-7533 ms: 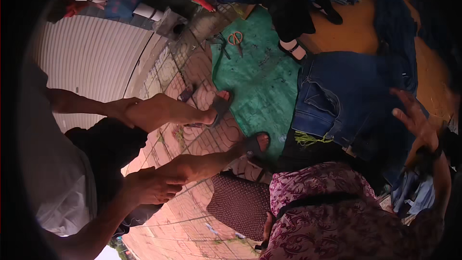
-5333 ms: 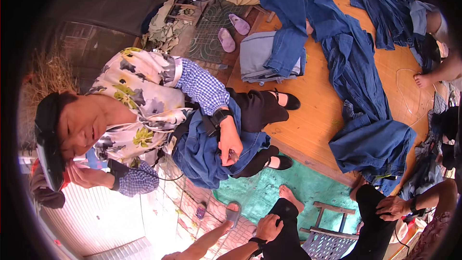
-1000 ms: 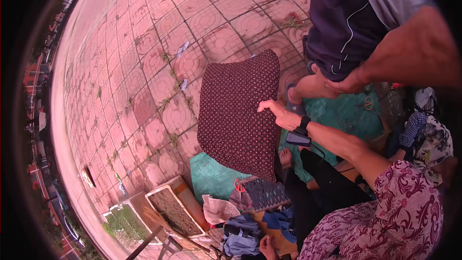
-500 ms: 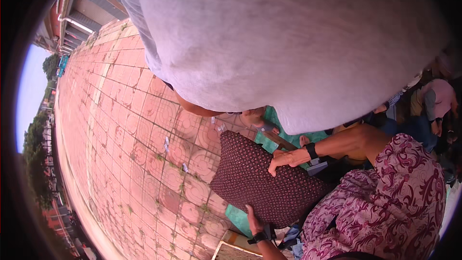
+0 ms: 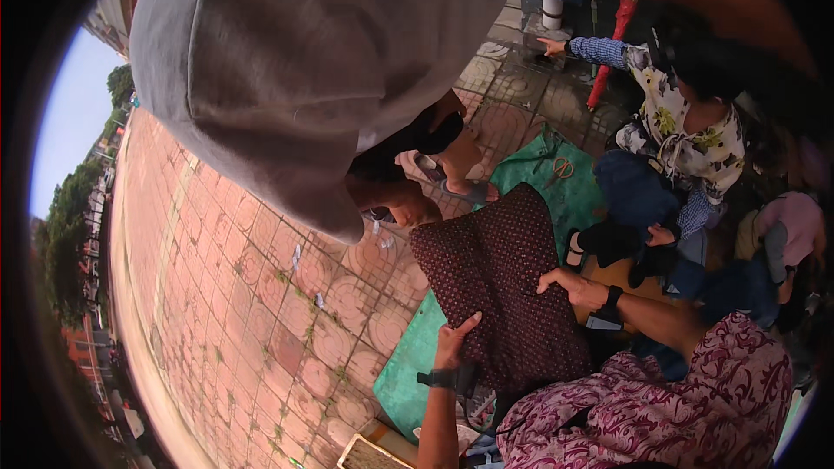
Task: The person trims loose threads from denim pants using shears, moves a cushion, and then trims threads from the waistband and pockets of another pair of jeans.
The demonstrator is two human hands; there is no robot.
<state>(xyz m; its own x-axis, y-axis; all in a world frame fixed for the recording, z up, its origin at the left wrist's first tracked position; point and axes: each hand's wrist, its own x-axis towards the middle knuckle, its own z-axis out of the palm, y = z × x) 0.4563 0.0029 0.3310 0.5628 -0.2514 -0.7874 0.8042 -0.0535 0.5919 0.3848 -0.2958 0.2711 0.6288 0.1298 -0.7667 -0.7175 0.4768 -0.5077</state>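
Note:
A dark maroon cushion point(image 5: 495, 252) with small pink dots sits tilted above my patterned pink-purple lap point(image 5: 608, 408). My left hand point(image 5: 455, 340) is closed on its left edge, thumb on top and the other fingers mostly hidden. My right hand point(image 5: 569, 287) grips the fabric at its right side with bent fingers. Each wrist wears a dark strap with a device. A standing person's hand point(image 5: 408, 208) is at the cushion's upper left corner; whether it grips cannot be told. Beyond the cushion, orange-handled scissors point(image 5: 563, 169) lie on a green sheet point(image 5: 398, 365).
The standing person's grey shirt point(image 5: 261, 61) fills the upper view. At right sit a co-worker in a floral top point(image 5: 704, 148) and another in pink point(image 5: 786, 234), among denim. A white box point(image 5: 365, 452) is at bottom, on pink paving point(image 5: 252, 287); a red rolled object point(image 5: 612, 52) stands behind.
Since half a second ago, both my hands and the cushion have moved up the view and the cushion has turned. The standing person's hand has reached its corner, and the co-workers show more.

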